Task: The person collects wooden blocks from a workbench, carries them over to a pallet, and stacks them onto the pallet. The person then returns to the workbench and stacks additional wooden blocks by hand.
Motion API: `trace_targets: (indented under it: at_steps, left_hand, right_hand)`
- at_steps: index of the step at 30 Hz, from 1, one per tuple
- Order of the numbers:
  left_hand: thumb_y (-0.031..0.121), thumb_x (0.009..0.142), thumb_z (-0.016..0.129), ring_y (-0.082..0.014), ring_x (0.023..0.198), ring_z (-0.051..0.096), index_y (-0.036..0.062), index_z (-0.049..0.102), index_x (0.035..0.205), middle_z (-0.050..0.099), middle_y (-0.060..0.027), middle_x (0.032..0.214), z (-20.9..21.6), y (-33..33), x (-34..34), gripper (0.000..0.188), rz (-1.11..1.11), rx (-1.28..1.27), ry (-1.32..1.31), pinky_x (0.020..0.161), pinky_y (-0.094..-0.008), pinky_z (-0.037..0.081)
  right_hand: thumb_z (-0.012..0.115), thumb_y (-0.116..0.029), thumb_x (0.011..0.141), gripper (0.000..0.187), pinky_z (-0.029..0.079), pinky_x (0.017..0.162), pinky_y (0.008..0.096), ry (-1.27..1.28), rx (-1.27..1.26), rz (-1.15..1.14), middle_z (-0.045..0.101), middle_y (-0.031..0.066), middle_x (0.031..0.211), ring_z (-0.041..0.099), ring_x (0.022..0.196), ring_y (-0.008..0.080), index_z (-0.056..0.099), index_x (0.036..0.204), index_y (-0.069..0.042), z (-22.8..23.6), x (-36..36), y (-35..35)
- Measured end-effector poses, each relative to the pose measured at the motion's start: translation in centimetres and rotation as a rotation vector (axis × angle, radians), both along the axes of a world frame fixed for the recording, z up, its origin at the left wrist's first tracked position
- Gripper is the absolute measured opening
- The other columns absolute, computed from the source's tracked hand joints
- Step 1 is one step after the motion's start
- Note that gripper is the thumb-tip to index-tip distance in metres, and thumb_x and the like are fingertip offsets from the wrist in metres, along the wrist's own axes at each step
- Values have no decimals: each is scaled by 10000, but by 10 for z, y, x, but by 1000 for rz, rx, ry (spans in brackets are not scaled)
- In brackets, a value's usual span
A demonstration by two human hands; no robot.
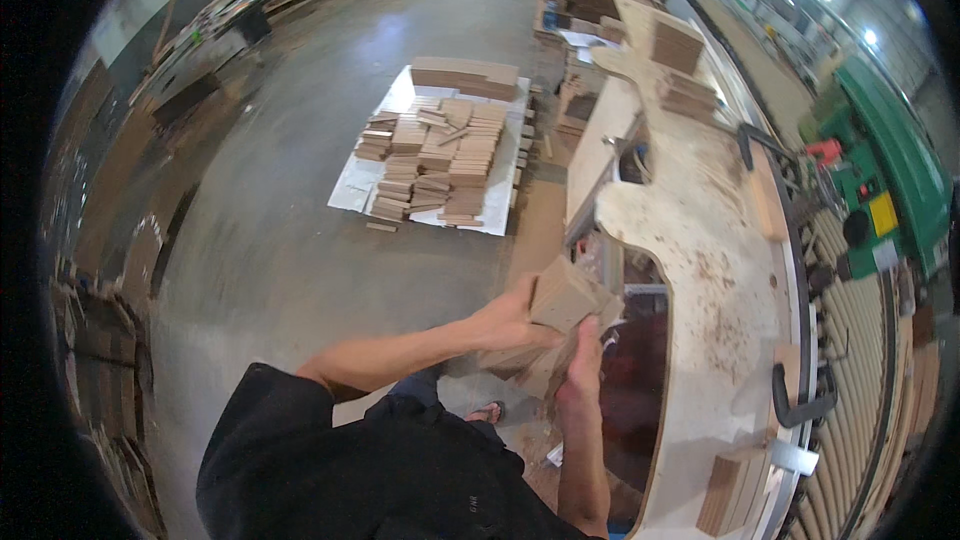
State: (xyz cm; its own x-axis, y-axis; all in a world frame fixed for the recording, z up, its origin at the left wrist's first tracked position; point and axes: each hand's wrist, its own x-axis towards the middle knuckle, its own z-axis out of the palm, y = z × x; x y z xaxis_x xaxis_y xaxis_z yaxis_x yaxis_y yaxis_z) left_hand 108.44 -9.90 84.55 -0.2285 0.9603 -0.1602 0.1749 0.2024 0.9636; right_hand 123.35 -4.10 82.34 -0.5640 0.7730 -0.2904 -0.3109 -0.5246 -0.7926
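Between my two hands is a bundle of small brown wooden blocks, held in front of my body beside the cut-out edge of the workbench. My left hand grips the bundle from the left, its fingers closed round the blocks. From the right and below, my right hand presses against them with the thumb up along their side. Some blocks sit tilted against the others, and the hands partly cover them. The pale plywood bench top lies just right of my hands.
On the floor ahead, a white-sheeted pallet bears many wood pieces. Block stacks stand at the bench's near end and far end. Black clamps line its right edge, beside a green machine and a roller conveyor.
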Motion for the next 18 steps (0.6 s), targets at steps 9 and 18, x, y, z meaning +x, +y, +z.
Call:
trace_targets:
  at_steps: [9, 18]
  left_hand:
    - [268, 655, 756, -278, 1169, 464, -73, 269, 1310, 467, -214, 1216, -17, -133, -141, 885, 456, -19, -160, 988, -358, 375]
    - [196, 682, 709, -239, 1101, 484, -61, 262, 1311, 455, -160, 1198, -22, -252, -305, 814, 752, 18, -382, 945, -363, 414]
  right_hand:
    - [568, -373, 920, 482, 431, 898, 328, -74, 38, 293, 556, 88, 1183, 524, 1054, 167, 508, 1228, -7, -21, -179, -84]
    - [609, -452, 875, 602, 462, 872, 341, -206, -24, 676, 559, 108, 1167, 536, 1049, 185, 453, 1262, -18, -43, -377, -177]
